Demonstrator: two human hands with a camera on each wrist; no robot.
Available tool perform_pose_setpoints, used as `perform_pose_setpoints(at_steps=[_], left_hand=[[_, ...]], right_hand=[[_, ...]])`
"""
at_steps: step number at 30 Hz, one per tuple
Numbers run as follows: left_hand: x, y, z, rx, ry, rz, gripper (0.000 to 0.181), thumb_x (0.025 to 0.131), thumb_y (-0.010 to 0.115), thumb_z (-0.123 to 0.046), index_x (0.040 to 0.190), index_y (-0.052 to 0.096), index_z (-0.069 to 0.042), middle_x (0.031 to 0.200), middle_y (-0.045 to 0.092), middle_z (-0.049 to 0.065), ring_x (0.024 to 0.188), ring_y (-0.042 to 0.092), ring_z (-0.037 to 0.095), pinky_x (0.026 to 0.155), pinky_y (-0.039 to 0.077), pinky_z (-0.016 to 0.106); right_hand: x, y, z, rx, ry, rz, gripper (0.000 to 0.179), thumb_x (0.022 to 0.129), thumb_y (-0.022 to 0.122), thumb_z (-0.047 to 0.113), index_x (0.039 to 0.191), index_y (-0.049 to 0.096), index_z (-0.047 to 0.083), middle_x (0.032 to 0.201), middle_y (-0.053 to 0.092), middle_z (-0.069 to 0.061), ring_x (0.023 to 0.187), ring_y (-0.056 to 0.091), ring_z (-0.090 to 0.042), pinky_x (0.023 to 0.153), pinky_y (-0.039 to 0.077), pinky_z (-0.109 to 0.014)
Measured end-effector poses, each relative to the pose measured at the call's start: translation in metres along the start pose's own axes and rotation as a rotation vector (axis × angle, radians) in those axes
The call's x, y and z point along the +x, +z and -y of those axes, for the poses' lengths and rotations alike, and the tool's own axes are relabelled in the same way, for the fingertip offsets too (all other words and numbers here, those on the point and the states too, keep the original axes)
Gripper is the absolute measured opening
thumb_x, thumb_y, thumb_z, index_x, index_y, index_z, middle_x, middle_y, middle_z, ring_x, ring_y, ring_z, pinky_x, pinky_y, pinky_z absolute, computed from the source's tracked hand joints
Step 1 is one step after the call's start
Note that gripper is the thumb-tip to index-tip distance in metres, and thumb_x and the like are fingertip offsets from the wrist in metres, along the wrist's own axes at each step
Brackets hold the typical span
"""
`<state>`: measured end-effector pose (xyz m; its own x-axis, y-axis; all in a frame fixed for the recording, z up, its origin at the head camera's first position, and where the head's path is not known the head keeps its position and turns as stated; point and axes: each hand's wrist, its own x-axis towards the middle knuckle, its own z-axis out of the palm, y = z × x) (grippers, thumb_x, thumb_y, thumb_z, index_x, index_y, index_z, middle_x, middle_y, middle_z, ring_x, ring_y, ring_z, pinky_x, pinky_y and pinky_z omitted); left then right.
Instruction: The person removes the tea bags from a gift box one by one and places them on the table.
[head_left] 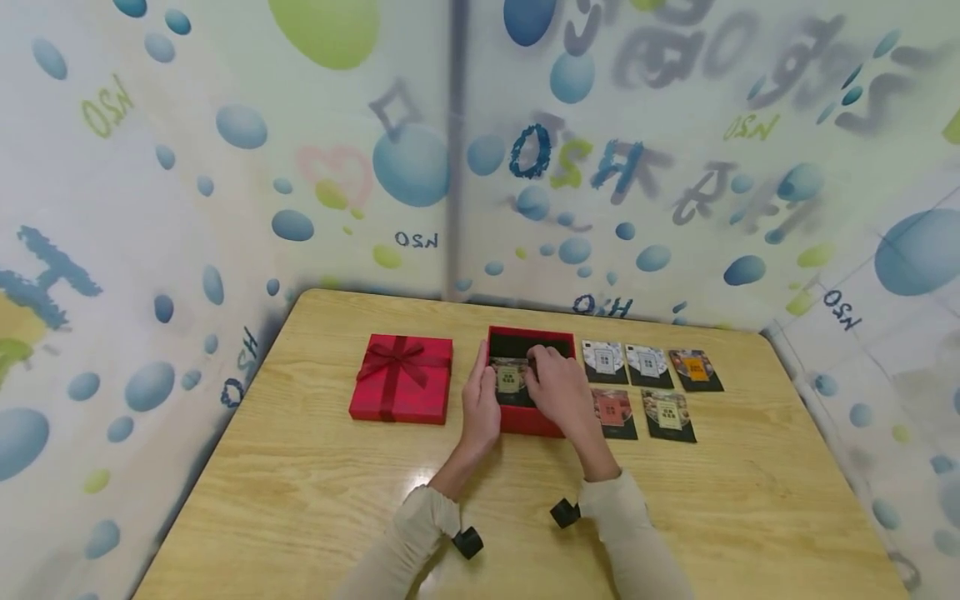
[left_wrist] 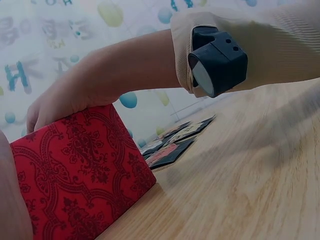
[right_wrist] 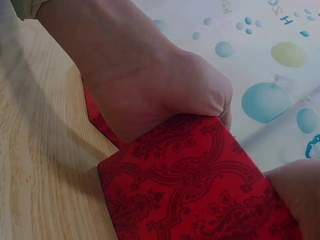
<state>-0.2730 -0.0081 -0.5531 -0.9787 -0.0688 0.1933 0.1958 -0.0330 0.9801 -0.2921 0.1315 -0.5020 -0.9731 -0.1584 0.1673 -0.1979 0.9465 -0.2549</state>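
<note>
A red patterned gift box (head_left: 529, 422) stands uncovered on the table, its inside dark. My left hand (head_left: 481, 410) rests along the box's left wall, fingers stretched out. Over the right rim reaches my right hand (head_left: 561, 390), its fingers curled down inside the box. They pinch the right edge of a small dark packet (head_left: 510, 377) with a pale label. In the left wrist view the box wall (left_wrist: 82, 170) hides the fingertips of the right hand (left_wrist: 60, 102). The right wrist view shows its curled side above the rim, with the packet out of sight.
Left of the box sits a red lid (head_left: 401, 392) with a dark ribbon bow. To the right lie several flat packets in two rows, among them an orange-labelled one (head_left: 696, 369) and a red-labelled one (head_left: 615, 414). Patterned walls border the wooden table (head_left: 300, 500).
</note>
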Motion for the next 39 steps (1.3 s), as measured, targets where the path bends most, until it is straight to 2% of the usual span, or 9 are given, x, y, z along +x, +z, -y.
perform_pose_setpoints(at_steps=[7, 12, 20, 23, 26, 27, 29, 33, 39], left_hand=[[0.0, 0.0, 0.001, -0.002, 0.008, -0.016, 0.053, 0.113, 0.034, -0.007, 0.165, 0.028, -0.013, 0.094, 0.055, 0.026, 0.057, 0.033, 0.005, 0.068, 0.032, 0.023], [-0.001, 0.001, 0.003, 0.004, 0.029, -0.016, 0.052, 0.113, 0.034, -0.01, 0.165, 0.03, -0.014, 0.117, 0.055, 0.03, 0.066, 0.041, 0.01, 0.078, 0.04, 0.03], [0.0, 0.0, 0.0, 0.005, 0.026, -0.018, 0.051, 0.114, 0.033, -0.013, 0.165, 0.031, -0.015, 0.113, 0.052, 0.033, 0.047, 0.024, 0.013, 0.056, 0.03, 0.024], [0.0, 0.001, 0.001, -0.007, 0.038, -0.007, 0.052, 0.113, 0.033, -0.009, 0.165, 0.031, -0.014, 0.15, 0.05, 0.023, 0.082, 0.06, 0.016, 0.089, 0.046, 0.024], [0.0, 0.001, 0.002, -0.028, 0.055, 0.007, 0.052, 0.113, 0.033, -0.008, 0.165, 0.029, -0.011, 0.167, 0.034, 0.013, 0.13, 0.049, 0.023, 0.119, 0.03, 0.036], [0.0, 0.001, 0.002, -0.026, 0.056, 0.011, 0.052, 0.113, 0.032, -0.008, 0.165, 0.029, -0.011, 0.162, 0.04, 0.018, 0.13, 0.05, 0.022, 0.119, 0.03, 0.035], [0.001, 0.001, 0.003, -0.019, 0.055, 0.013, 0.052, 0.114, 0.032, -0.008, 0.165, 0.028, -0.011, 0.143, 0.051, 0.028, 0.089, 0.059, 0.018, 0.103, 0.041, 0.03], [0.001, 0.0, 0.002, -0.007, 0.047, 0.011, 0.052, 0.114, 0.031, -0.009, 0.165, 0.028, -0.012, 0.11, 0.051, 0.031, 0.049, 0.024, 0.011, 0.07, 0.033, 0.025], [0.0, 0.001, 0.003, -0.023, 0.048, 0.011, 0.051, 0.114, 0.031, -0.009, 0.165, 0.026, -0.008, 0.155, 0.044, 0.027, 0.084, 0.049, 0.026, 0.093, 0.034, 0.02]], right_hand=[[0.011, 0.004, 0.014, 0.067, 0.117, 0.23, 0.043, 0.102, 0.065, 0.022, 0.137, 0.059, -0.001, 0.122, 0.066, -0.025, 0.092, 0.069, -0.038, 0.079, 0.059, -0.052], [0.015, 0.004, 0.018, 0.17, 0.209, 0.397, 0.063, 0.102, 0.066, 0.028, 0.152, 0.043, -0.002, 0.129, 0.066, -0.027, 0.107, 0.069, -0.042, 0.09, 0.057, -0.055], [0.019, 0.005, 0.01, 0.31, 0.095, 0.447, 0.07, 0.103, 0.064, 0.028, 0.157, 0.034, -0.005, 0.147, 0.054, -0.029, 0.13, 0.058, -0.042, 0.112, 0.044, -0.055], [0.018, 0.004, 0.007, 0.342, 0.1, 0.446, 0.069, 0.103, 0.065, 0.027, 0.157, 0.035, -0.005, 0.148, 0.053, -0.029, 0.132, 0.056, -0.044, 0.112, 0.043, -0.057], [0.017, 0.003, 0.005, 0.364, 0.12, 0.439, 0.068, 0.103, 0.065, 0.028, 0.156, 0.036, -0.002, 0.15, 0.05, -0.029, 0.134, 0.054, -0.045, 0.112, 0.043, -0.059], [0.017, 0.002, 0.004, 0.374, 0.127, 0.436, 0.067, 0.103, 0.065, 0.028, 0.156, 0.037, -0.001, 0.15, 0.049, -0.029, 0.133, 0.054, -0.045, 0.111, 0.043, -0.059], [0.016, 0.002, 0.004, 0.386, 0.136, 0.434, 0.065, 0.103, 0.064, 0.028, 0.156, 0.038, 0.001, 0.15, 0.047, -0.029, 0.131, 0.055, -0.044, 0.11, 0.044, -0.059], [0.016, 0.0, 0.004, 0.425, 0.144, 0.421, 0.061, 0.104, 0.064, 0.025, 0.154, 0.04, -0.001, 0.148, 0.045, -0.03, 0.13, 0.055, -0.043, 0.109, 0.045, -0.059], [0.016, -0.004, 0.005, 0.459, 0.169, 0.419, 0.063, 0.105, 0.063, 0.022, 0.155, 0.036, -0.006, 0.14, 0.055, -0.028, 0.133, 0.053, -0.041, 0.11, 0.045, -0.056]])
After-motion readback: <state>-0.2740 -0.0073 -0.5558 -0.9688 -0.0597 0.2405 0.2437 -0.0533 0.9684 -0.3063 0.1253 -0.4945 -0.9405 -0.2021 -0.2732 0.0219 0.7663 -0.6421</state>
